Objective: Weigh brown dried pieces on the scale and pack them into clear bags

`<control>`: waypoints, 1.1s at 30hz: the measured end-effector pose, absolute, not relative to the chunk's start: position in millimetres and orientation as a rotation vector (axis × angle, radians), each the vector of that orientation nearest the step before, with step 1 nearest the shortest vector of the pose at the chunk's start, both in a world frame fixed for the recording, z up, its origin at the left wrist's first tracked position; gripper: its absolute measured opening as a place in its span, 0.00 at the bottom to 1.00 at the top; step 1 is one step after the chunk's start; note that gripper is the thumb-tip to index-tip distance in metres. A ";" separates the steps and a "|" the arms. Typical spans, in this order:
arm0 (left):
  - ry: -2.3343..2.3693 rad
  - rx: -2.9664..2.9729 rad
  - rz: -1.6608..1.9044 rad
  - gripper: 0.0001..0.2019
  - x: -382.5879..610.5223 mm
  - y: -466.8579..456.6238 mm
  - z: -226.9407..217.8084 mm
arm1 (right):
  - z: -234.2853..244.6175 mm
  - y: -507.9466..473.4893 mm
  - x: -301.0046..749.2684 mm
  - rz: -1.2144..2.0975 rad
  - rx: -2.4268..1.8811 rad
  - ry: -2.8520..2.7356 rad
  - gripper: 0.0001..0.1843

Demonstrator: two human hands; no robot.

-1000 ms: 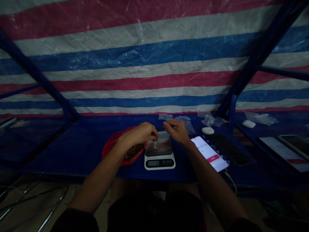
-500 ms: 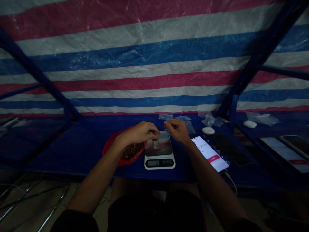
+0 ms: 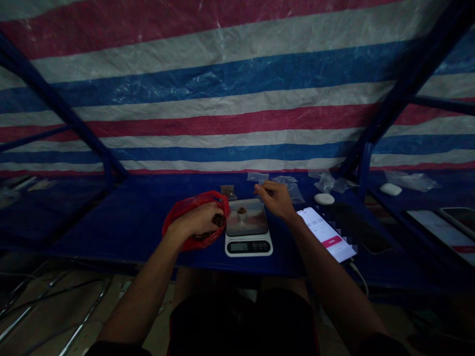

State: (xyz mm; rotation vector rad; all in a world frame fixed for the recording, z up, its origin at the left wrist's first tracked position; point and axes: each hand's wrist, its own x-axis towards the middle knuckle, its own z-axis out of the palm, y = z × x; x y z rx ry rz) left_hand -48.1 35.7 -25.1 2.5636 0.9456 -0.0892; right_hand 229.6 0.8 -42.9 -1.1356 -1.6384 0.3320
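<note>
My left hand reaches into a red plastic bag, its fingertips down among small dark-brown pieces and mostly hidden. Right of the bag stands a white kitchen scale with a metal plate. On that plate is a small round cup filled with brown bits. My right hand hovers by the plate's far right corner, fingers curled in with thumb against them; whatever they hold, if anything, cannot be made out. A small clear packet of brown bits lies behind the scale.
Clear plastic bags lie at the back of the blue table. To the right are a lit phone with a cable, a white earbud case and more phones. Blue metal bars slant up at both sides before striped sheeting.
My left hand has moved from above the cup on the scale leftward and down into the red bag. The packet behind the scale is now uncovered. My right hand stays nearly in place.
</note>
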 end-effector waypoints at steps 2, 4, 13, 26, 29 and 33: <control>0.972 2.573 -0.055 0.12 -49.4 36.4 -26.9 | -43.4 0.6 229.9 0.329 -1.134 -1.636 0.24; 0.971 2.581 -0.029 0.11 -53.0 37.1 -24.2 | -43.7 0.7 230.5 0.325 -1.140 -1.637 0.24; 1.081 2.523 -0.036 0.11 -80.4 45.0 -3.8 | -43.5 0.6 230.6 0.335 -1.140 -1.655 0.25; 0.819 2.673 0.069 0.12 14.0 33.4 49.8 | -45.8 2.3 231.8 0.320 -1.161 -1.634 0.26; 0.832 2.696 0.010 0.11 24.2 36.9 42.3 | -45.5 2.6 232.3 0.323 -1.165 -1.634 0.27; 0.852 2.705 -0.012 0.10 25.2 38.9 32.9 | -44.6 2.5 232.3 0.332 -1.158 -1.632 0.27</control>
